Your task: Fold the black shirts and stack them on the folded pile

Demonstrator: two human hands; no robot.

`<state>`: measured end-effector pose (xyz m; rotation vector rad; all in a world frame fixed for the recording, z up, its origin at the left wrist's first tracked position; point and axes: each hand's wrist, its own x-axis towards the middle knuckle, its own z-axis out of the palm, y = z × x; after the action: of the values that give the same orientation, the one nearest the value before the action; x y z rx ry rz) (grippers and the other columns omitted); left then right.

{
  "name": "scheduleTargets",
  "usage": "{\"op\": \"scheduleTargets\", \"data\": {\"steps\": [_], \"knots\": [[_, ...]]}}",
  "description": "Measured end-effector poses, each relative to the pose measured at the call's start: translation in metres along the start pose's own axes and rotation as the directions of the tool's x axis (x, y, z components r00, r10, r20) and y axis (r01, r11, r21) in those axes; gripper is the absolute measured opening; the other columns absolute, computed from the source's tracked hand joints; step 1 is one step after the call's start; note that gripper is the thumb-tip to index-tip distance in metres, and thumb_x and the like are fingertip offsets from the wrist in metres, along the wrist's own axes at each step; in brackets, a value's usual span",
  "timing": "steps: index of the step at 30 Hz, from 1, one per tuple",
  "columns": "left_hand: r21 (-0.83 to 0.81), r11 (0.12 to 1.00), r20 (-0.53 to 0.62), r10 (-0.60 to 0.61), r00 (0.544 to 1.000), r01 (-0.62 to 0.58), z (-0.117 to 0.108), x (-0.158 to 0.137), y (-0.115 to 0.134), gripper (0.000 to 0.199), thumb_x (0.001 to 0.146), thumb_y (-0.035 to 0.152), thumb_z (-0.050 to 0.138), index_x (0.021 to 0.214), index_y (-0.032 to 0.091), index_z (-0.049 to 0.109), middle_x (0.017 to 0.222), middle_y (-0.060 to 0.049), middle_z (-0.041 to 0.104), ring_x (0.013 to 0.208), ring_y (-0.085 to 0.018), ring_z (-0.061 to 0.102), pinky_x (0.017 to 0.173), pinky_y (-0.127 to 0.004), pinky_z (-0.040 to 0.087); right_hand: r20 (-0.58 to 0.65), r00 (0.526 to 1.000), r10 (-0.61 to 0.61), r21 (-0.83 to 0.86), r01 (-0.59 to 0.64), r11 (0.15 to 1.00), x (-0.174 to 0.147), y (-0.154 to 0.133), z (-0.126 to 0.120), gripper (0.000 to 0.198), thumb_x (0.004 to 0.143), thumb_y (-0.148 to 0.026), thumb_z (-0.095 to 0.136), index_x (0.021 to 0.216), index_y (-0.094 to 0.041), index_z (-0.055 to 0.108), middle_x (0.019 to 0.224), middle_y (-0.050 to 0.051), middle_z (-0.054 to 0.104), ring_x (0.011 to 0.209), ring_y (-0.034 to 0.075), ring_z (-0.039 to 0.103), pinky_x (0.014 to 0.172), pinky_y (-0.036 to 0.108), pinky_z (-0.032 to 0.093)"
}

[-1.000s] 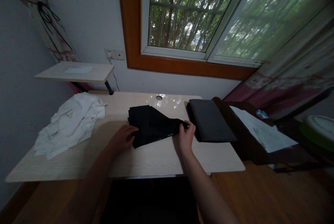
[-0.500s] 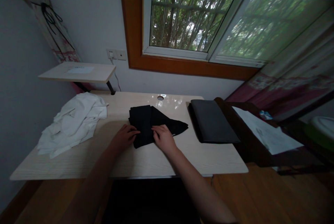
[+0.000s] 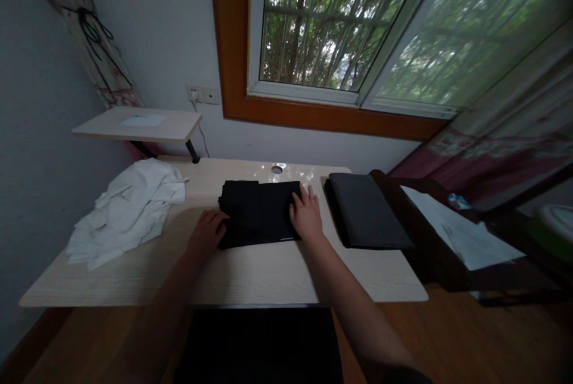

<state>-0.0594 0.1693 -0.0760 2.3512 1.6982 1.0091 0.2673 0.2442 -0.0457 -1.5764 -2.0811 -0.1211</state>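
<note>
A folded rectangle of black fabric (image 3: pixel 273 205) lies flat near the middle of a pale wood-grain table (image 3: pixel 250 279), between a person's two bare hands. At its three o'clock edge, the right hand (image 3: pixel 307 214) rests with fingers spread, fingertips on the cloth; between eight and nine o'clock, the left hand (image 3: pixel 206 232) meets the opposite edge with fingers bent, though whether they pinch the fabric cannot be told. Farther out, a crumpled white cloth (image 3: pixel 129 211) sits at nine o'clock and a flat dark-grey case (image 3: pixel 369 211) at three. The step in hand appears to be squaring the fold; the next move seems to call for light, even smoothing, with edges aligned
</note>
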Motion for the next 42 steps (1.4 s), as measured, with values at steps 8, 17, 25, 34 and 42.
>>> {"op": "scheduleTargets", "data": {"steps": [8, 17, 25, 34, 42], "knots": [[-0.182, 0.950, -0.300, -0.300, 0.905, 0.254, -0.006, -0.002, -0.015, 0.032, 0.084, 0.012, 0.049, 0.111, 0.020, 0.064, 0.111, -0.009, 0.058, 0.106, -0.025, 0.058, 0.091, -0.040, 0.052, 0.194, 0.964, -0.179, 0.073, 0.168, 0.983, -0.030, -0.003, 0.020, 0.044, 0.100, -0.035, 0.051, 0.143, -0.027, 0.055, 0.155, 0.010, 0.047, 0.147, 0.031, 0.036, 0.118, 0.057, 0.032], [-0.406, 0.814, -0.613, -0.579, 0.537, 0.415, -0.016, -0.007, -0.036, 0.030, 0.083, 0.012, 0.048, 0.110, 0.018, 0.061, 0.112, -0.008, 0.059, 0.112, -0.022, 0.055, 0.107, -0.043, 0.042, 0.187, 0.975, -0.117, 0.002, 0.118, 0.993, -0.031, 0.043, 0.016, 0.046, 0.102, -0.037, 0.048, 0.145, -0.025, 0.053, 0.157, 0.009, 0.045, 0.149, 0.031, 0.033, 0.120, 0.054, 0.030], [-0.689, 0.652, -0.603, -0.758, 0.249, 0.317, -0.018, -0.007, -0.042, 0.028, 0.082, 0.015, 0.045, 0.109, 0.021, 0.049, 0.106, -0.003, 0.053, 0.103, -0.017, 0.056, 0.101, -0.038, 0.047, 0.213, 0.973, -0.089, -0.015, 0.094, 0.995, -0.035, 0.087, 0.008, 0.047, 0.103, -0.041, 0.044, 0.145, -0.024, 0.054, 0.157, 0.010, 0.045, 0.148, 0.031, 0.035, 0.119, 0.053, 0.031], [-0.620, 0.692, -0.666, -0.714, 0.218, 0.370, -0.021, -0.009, -0.045, 0.029, 0.080, 0.014, 0.046, 0.108, 0.018, 0.053, 0.107, -0.004, 0.052, 0.102, -0.018, 0.054, 0.102, -0.040, 0.044, 0.173, 0.983, -0.068, 0.026, 0.064, 0.998, -0.036, 0.082, 0.006, 0.045, 0.101, -0.039, 0.045, 0.141, -0.023, 0.058, 0.151, 0.011, 0.051, 0.146, 0.031, 0.037, 0.118, 0.054, 0.032], [-0.222, 0.936, -0.789, -0.337, 0.514, 0.272, -0.026, -0.013, -0.023, 0.043, 0.080, 0.013, 0.053, 0.123, 0.018, 0.054, 0.128, -0.013, 0.047, 0.125, -0.028, 0.046, 0.110, -0.050, 0.038, 0.167, 0.947, -0.274, 0.349, 0.203, 0.915, -0.049, 0.027, -0.005, 0.039, 0.092, -0.045, 0.067, 0.126, -0.026, 0.068, 0.133, 0.009, 0.065, 0.136, 0.029, 0.048, 0.112, 0.052, 0.042]]}}
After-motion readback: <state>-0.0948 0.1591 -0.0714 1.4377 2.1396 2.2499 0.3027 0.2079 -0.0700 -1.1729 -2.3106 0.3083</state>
